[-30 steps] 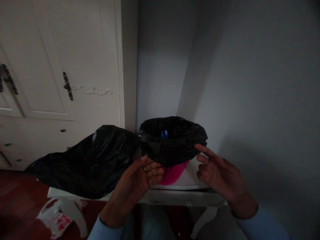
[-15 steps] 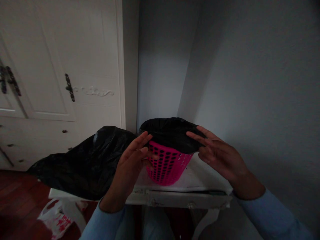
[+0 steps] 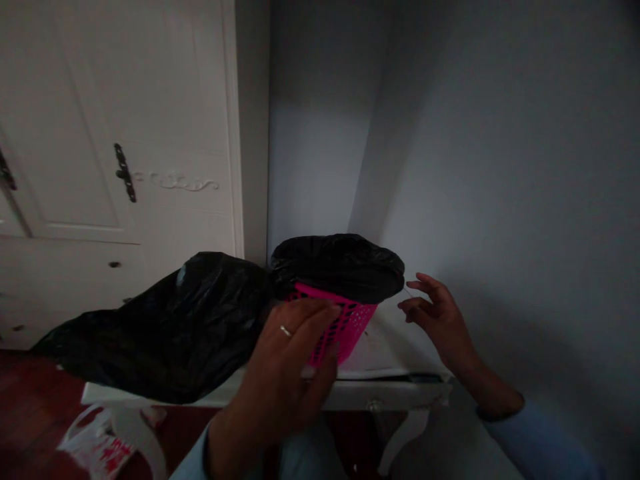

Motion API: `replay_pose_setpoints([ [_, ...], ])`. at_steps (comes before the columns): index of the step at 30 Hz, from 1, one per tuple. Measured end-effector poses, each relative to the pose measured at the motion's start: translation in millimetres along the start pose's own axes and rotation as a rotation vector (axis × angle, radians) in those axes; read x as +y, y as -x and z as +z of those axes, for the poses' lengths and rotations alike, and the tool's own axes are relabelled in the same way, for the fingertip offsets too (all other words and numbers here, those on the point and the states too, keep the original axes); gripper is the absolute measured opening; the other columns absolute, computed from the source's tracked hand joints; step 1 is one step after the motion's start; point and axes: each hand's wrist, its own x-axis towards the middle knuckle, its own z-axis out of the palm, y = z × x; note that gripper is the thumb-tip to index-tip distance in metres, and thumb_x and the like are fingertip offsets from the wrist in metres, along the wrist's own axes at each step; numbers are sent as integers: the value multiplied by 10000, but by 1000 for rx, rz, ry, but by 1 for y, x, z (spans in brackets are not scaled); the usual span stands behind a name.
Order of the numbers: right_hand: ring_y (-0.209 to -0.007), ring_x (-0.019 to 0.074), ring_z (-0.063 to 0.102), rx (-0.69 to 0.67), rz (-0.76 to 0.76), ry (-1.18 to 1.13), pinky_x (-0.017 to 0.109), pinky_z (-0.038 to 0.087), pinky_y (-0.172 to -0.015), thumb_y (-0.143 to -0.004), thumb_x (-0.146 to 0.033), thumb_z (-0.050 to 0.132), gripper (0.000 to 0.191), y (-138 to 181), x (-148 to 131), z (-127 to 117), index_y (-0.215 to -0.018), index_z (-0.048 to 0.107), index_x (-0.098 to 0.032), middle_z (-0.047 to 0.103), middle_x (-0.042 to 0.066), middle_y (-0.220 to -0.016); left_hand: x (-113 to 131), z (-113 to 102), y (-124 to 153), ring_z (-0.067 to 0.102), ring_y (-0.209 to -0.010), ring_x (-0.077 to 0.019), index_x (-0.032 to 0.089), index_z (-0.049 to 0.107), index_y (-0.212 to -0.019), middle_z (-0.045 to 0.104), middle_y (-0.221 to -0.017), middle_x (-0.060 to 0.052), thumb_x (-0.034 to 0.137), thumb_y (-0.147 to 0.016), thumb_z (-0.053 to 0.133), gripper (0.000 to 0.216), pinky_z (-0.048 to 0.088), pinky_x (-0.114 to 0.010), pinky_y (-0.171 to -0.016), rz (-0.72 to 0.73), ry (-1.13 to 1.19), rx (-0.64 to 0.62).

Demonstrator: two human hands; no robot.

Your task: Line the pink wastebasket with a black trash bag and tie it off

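Note:
A pink perforated waste basket stands on a small white table, with a black bin liner folded over its rim. My left hand is raised in front of the basket's lower left side, back toward me, fingers spread and a ring showing; it holds nothing. My right hand hovers just right of the liner's rim, fingers loosely curled and apart, nothing visible in them.
A large filled black rubbish bag lies on the table's left half, against the basket. A white wardrobe with dark handles stands behind. A white and red plastic bag lies on the dark red floor. Grey walls form a corner behind.
Both hands have come off the liner's rim. My left hand dropped lower in front of the basket; my right hand drew away to the right. The liner sits further down over the rim.

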Motion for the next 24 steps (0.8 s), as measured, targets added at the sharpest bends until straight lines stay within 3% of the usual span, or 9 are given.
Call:
replay_pose_setpoints([
  [2,-782,134,679,-7,6,24,272,570,-595,-656,-278,867,647,-3,14,-5,-1212,536,-309,547,39,-1236,3,19,-9,562,-1264,-375,268,752,-1196,701,-1302,-127,134,-735,783,481,279,-527,-1184,2,4,-87],
  [4,-799,151,685,-47,63,62,276,576,-582,-649,-306,878,653,-9,26,-8,-1207,539,-298,551,46,-1229,1,34,-20,514,-1326,-404,268,750,-1184,677,-1347,-130,176,-749,778,445,194,-571,-1207,-26,8,-83],
  [8,-682,146,670,-167,291,131,239,548,-518,-672,-326,861,483,-25,44,-7,-1070,603,-233,654,16,-935,-10,44,-33,566,-1214,-407,255,745,-1158,726,-1229,-141,270,-798,744,359,245,-575,-1120,31,-241,-98],
  [11,-566,128,653,-295,515,-61,234,550,-514,-795,-308,747,249,-41,55,-1,-984,621,-207,697,12,-785,-17,40,-34,606,-1046,-355,255,748,-1122,752,-1097,-132,333,-859,691,281,301,-510,-1009,118,-458,-121],
  [16,-746,160,747,-271,724,-394,277,619,-735,-963,-283,549,156,-71,72,5,-1018,638,-167,770,84,-888,-33,26,-40,565,-866,-280,256,757,-1006,722,-878,-91,349,-941,571,218,311,-434,-889,187,-606,-155],
  [20,-753,170,747,-311,764,-339,301,623,-766,-959,-214,531,146,-80,82,8,-969,654,-138,771,104,-858,-48,10,-48,549,-842,-257,266,751,-961,704,-841,-68,291,-935,553,202,328,-408,-878,248,-556,-150],
  [24,-695,181,728,-312,669,-266,308,616,-719,-900,-173,573,104,-83,81,12,-842,656,-152,752,97,-762,-55,-5,-52,568,-850,-252,260,758,-956,695,-840,-69,326,-945,546,222,359,-387,-850,271,-467,-187],
])
